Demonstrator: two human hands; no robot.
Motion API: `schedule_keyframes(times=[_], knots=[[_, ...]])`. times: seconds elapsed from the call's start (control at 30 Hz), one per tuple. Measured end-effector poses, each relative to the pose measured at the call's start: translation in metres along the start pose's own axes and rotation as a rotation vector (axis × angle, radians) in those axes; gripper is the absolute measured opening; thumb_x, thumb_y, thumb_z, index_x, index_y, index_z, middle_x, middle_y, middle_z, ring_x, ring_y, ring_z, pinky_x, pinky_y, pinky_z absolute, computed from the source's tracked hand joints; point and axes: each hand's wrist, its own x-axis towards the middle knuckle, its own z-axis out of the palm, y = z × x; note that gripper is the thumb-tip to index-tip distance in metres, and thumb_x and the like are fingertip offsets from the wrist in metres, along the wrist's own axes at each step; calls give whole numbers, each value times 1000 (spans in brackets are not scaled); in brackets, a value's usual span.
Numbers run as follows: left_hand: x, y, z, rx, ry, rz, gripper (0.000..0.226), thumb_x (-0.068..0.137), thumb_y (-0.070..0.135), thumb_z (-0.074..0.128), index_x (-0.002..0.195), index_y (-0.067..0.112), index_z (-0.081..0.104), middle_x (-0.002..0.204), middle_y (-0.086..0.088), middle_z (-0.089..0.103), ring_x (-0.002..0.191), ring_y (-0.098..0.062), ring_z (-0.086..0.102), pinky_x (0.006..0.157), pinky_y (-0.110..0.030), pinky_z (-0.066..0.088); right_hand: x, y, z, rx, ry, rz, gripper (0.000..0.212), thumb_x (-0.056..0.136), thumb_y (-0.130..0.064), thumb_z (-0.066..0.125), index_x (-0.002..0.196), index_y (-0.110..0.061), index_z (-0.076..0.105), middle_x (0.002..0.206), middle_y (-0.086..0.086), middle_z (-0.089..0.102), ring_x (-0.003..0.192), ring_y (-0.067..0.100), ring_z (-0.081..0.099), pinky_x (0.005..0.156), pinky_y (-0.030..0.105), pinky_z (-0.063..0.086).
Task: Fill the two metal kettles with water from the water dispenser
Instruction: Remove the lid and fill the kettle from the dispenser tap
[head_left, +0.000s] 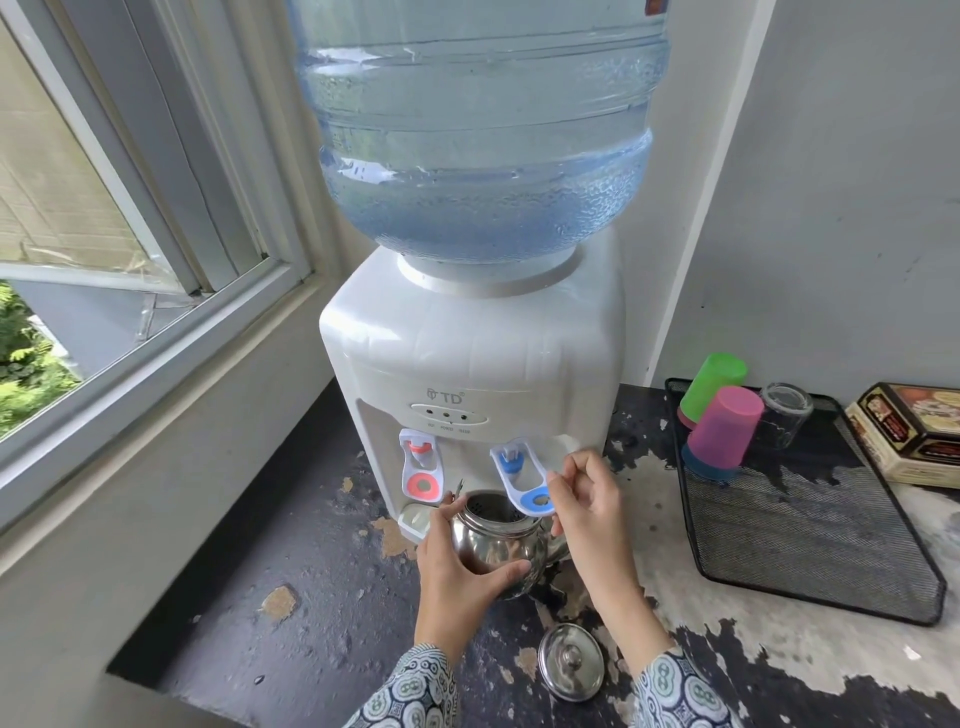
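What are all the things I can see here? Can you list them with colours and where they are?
dispenser: 1, white, on the counter by the window
bottle: 1, clear blue, on top of the dispenser
red tap: 1, dispenser front, left
blue tap: 1, dispenser front, right
kettle: 1, shiny metal, open, under the blue tap
lid: 1, metal, on the counter near the sleeves
tray: 1, black mesh, right
cups: 2, green and pink, upside down in the tray
glass: 1, clear, in the tray
box: 1, brown and cream, far right
left hand: holds the kettle
right hand: at the blue tap
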Motion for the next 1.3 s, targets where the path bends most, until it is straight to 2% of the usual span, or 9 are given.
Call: schedule_keyframes(times=[0.07,0.2,0.33,0.47,0.6,0.7,0.83,1.13,1.3], knots=[[0,0,1,11,6,6,93,38,54,90,117,51,41,130,21,45,107,-43,56,88,-54,52,0,0,0,6,-6,-1,25,86,-3,53,70,-17,41,61,8,44,45,12,40,40,17,39],[-3,3,2,18,27,11,88,39,52,89,114,53,42,128,31,39,98,-45,56,79,-50,56,0,1,-2,6,-15,-9,25,86,-2,53,69,-17,41,61,9,44,47,15,40,40,18,39],[-4,5,4,23,40,16,88,38,54,88,113,53,42,125,36,37,96,-46,56,78,-52,55,1,3,-2,2,-18,-9,25,87,-3,53,69,-17,41,58,7,44,46,15,40,40,19,39],[-4,5,4,20,39,11,90,37,57,88,115,52,42,131,29,39,99,-47,57,81,-55,54,1,3,-1,12,-20,-5,26,87,-3,53,69,-17,40,57,6,44,44,15,39,40,21,38],[-3,4,4,19,33,18,90,39,53,89,116,50,42,135,22,40,111,-35,55,88,-50,53,1,4,-2,27,-20,3,27,87,-3,53,68,-17,40,54,4,44,40,14,38,39,21,36],[-2,2,4,19,28,8,92,38,54,90,117,49,42,133,23,41,102,-43,58,83,-53,54,1,4,-1,32,-23,5,26,87,-3,53,69,-16,40,52,2,44,40,14,38,39,23,36],[-1,1,4,20,27,2,91,38,54,90,115,50,42,131,14,47,93,-47,58,74,-52,57,0,5,-2,40,-25,8,24,87,-3,53,70,-14,41,54,5,43,42,16,37,41,26,34],[-1,1,3,15,22,6,90,40,52,90,116,50,42,128,14,48,90,-46,59,72,-52,57,0,5,-1,40,-21,13,25,87,-4,54,69,-16,41,50,-1,42,42,15,35,41,27,32],[-2,3,2,19,19,11,89,40,52,89,115,51,42,129,20,44,92,-42,60,76,-50,57,-2,4,0,40,-20,7,24,87,-4,54,70,-15,41,48,-4,42,41,12,35,41,27,32]])
